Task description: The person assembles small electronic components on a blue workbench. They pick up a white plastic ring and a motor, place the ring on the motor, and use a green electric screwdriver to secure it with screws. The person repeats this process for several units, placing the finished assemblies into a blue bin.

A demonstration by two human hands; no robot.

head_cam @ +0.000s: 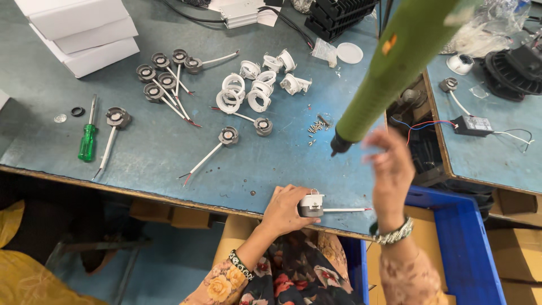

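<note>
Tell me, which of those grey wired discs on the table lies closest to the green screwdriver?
The lone disc just right of the green screwdriver, its white wire running down toward the table edge. The others sit clustered or farther right.

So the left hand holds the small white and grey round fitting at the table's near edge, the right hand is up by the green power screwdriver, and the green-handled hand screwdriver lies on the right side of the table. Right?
Not quite. The head view shows the green-handled hand screwdriver lying on the table's left side. The rest stands: left hand on the white and grey round fitting, right hand by the green power screwdriver.
</note>
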